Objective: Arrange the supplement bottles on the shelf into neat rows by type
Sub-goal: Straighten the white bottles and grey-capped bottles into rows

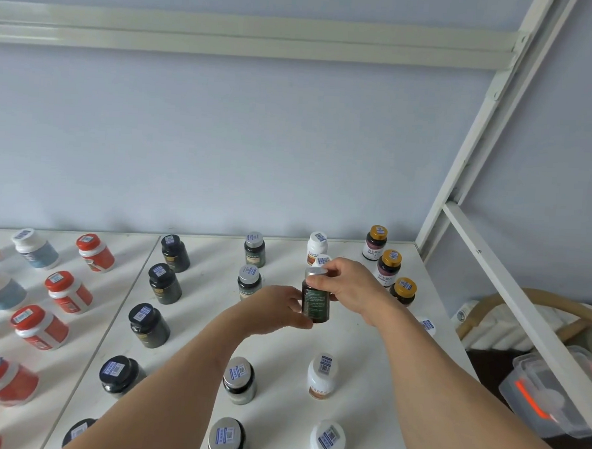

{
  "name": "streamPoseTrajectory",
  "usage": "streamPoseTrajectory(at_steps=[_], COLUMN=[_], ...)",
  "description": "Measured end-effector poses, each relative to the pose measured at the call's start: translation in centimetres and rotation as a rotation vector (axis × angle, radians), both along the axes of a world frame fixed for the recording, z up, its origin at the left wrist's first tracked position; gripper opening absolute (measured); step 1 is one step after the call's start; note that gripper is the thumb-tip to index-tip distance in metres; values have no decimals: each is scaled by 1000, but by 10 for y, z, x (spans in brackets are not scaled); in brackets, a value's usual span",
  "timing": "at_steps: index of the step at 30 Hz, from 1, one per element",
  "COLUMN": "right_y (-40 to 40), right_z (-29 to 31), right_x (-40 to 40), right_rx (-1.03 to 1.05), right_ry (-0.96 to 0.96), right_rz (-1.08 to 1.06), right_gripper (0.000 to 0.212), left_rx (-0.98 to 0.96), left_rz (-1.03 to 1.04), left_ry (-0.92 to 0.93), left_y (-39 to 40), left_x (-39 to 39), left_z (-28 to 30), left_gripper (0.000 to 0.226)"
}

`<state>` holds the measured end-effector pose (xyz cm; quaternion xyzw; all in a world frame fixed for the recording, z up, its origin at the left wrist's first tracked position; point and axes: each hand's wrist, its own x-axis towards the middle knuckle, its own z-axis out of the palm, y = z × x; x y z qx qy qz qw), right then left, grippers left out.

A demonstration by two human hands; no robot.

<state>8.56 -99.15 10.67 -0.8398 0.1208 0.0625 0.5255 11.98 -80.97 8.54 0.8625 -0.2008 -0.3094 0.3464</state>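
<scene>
Above the white shelf [350,337], between the silver-capped row and the white-capped row, I hold a dark green bottle [315,302] upright in both hands. My left hand [276,309] grips its side; my right hand [349,287] pinches its silver cap. Gold-capped bottles [388,263] stand just right of my right hand.

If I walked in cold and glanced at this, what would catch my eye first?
Probably the dark green bottle with a silver cap held up at centre by both hands, left hand at its side and right hand near the cap. Next, the red-capped bottles in a row on the white shelf, far left.
</scene>
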Motion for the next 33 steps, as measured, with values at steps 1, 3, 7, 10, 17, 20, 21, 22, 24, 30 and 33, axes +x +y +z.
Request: streamPoseTrajectory(at_steps=[1,3,7,10,17,20,21,22,24,30,33], right_y=[1,6,21,36,77,97,104,110,122,144,149], right_z=[-4,-10,-22,-30,-34,-39,-40,-42,-45,-61,-68], right_x=[-1,-4,-9,-12,-17,-13,-12,-12,-10,-8,-9], right_rx=[-16,-50,-69,-100,-157,-168,-167,-165,-158,-132,-125], right_ry=[-3,-7,-34,-39,-60,-49,-45,-44,-40,9,21], right_rz=[7,33,67,66,26,-13,-22,-31,-54,-79,-90], right_gripper=[32,32,38,38,35,37,37,36,36,40,41], left_rx=[109,356,521,549,525,487,473,463,451,419,416], left_rz=[-25,-94,-137,-131,-107,-125,-130,-136,-144,-159,-173], left_ry=[-111,-384,-719,-834,-870,-884,-891,-896,-901,-900,-884], left_y=[1,4,16,31,77,95,100,104,113,126,127], left_x=[-1,-6,-13,-15,-9,-4,-2,0,3,8,9], left_z=[1,4,3,-2,-13,-14,-14,-14,-14,-15,-17], left_gripper=[56,58,41,33,31,30,30,29,29,27,29])
